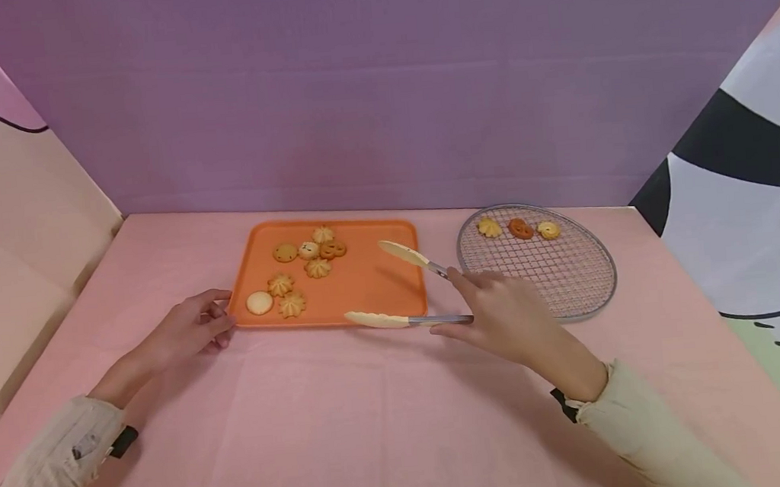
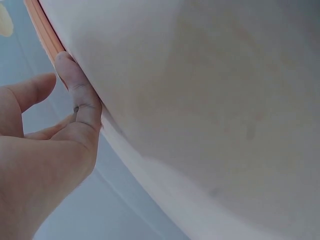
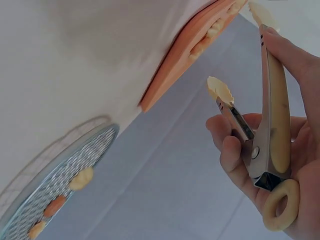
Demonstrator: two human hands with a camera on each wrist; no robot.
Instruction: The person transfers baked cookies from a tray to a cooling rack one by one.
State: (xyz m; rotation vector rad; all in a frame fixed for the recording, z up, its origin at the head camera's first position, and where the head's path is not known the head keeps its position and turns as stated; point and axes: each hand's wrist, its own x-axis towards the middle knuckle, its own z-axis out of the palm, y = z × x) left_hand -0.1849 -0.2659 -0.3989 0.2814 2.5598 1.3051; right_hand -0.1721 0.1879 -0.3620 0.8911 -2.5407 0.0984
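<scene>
The orange tray holds several cookies on its left half. At the tray's left end my left hand touches the rim with its fingertips; in the left wrist view the fingers are loosely bent and the thumb stands apart from the rim. With my right hand I grip a pair of tongs. Their cream scalloped tips are spread wide with nothing between them, over the tray's right part and front edge. Right of the tray lies a round wire rack with three cookies along its far side.
A pink cloth covers the table. Behind it rises a purple backdrop, and patterned panels stand at both sides. The rack lies close to the tray's right end, partly behind the right hand.
</scene>
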